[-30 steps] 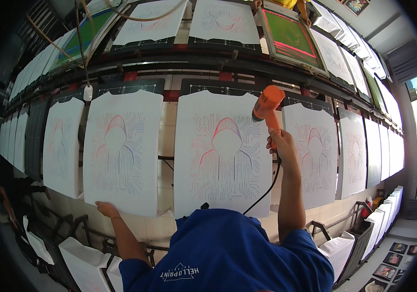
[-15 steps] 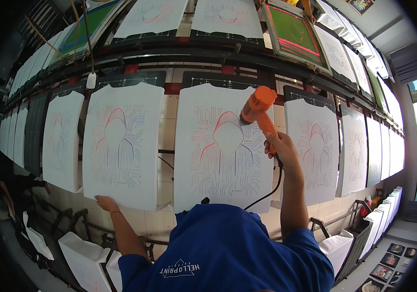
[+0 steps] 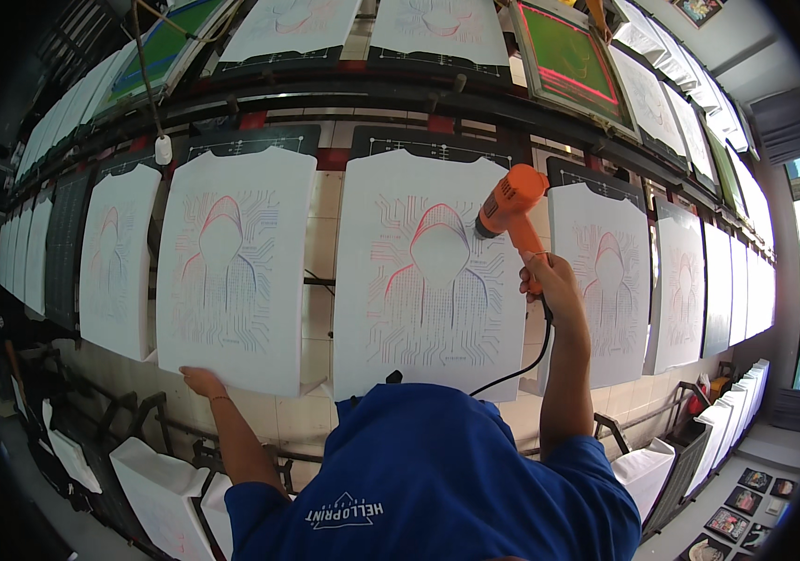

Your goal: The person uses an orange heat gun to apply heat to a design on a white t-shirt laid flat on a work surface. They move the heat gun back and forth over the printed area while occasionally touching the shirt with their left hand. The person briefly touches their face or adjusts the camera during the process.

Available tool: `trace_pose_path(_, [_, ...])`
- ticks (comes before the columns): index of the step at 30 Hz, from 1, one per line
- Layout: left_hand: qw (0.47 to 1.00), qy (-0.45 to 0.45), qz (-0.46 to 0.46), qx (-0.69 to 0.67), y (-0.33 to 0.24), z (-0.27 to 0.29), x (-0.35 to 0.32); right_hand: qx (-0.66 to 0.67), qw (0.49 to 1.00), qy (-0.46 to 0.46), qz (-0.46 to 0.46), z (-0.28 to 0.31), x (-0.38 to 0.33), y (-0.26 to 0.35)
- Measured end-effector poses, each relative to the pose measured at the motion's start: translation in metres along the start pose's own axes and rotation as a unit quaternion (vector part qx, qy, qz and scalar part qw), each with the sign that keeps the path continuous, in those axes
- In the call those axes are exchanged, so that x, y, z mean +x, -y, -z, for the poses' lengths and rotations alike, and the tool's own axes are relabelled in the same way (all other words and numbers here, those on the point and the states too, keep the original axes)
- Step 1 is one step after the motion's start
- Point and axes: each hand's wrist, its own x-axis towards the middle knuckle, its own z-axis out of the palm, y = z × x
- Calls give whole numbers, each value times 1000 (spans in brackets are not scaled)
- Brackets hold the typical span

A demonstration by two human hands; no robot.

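My right hand is wrapped round the handle of an orange heat gun with a dark nozzle. The nozzle points left and down, over the right side of the print on a white T-shirt stretched on a flat black board. That print shows a hooded figure in red and blue with circuit-like lines. My left hand is at the lower edge of the neighbouring white T-shirt, fingers partly stretched out and touching the edge. It carries the same print.
More shirt-covered boards stand in rows to both sides, such as the T-shirt on the right. A dark rail runs across behind them. Beyond it sits a green printing screen. A black cord trails from the heat gun toward me.
The heat gun has shifted a little to the right with my right hand, its nozzle now beside the hood's right edge. My left hand stays at the shirt's lower edge.
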Motion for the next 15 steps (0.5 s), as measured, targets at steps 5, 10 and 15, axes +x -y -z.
trace_pose_path(5, [1000, 26, 12, -5, -1, 2, -3, 19, 999, 33, -17, 2, -13, 7])
trace_pose_path(10, [1000, 26, 4, -10, 0, 5, -3, -38, 997, 45, -42, 7, -34, 4])
trace_pose_path(15, [1000, 13, 12, -6, -2, 2, -3, -40, 998, 39, -28, 7, -32, -2])
